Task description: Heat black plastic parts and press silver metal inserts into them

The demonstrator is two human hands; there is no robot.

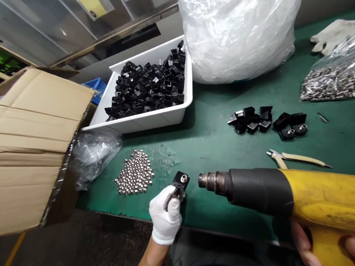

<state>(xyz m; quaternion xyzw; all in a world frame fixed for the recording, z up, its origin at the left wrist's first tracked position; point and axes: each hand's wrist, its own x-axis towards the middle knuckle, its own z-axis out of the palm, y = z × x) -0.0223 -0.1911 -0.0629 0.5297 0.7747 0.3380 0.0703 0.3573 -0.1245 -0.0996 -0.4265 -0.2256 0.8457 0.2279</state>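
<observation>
My left hand (166,215), in a white glove, pinches a small black plastic part (180,181) with a round metal fitting on its upper face. My bare right hand (310,253) is wrapped around the handle of a yellow heat gun (332,202). The gun's stepped metal nozzle points left, a short gap from the black part. Left of the gloved hand, many small metal fittings (135,173) lie in a patch on the green bench. Further back are a cluster of loose black parts (251,119) and two parts with metal fittings (289,132).
A white bin (151,124) full of black parts stands at the back left, beside a large plastic bag (235,29). Cream-handled cutters (305,159) lie behind the gun. A bag of metal fittings (335,82) is at the back right; a cardboard box (23,139) stands at left.
</observation>
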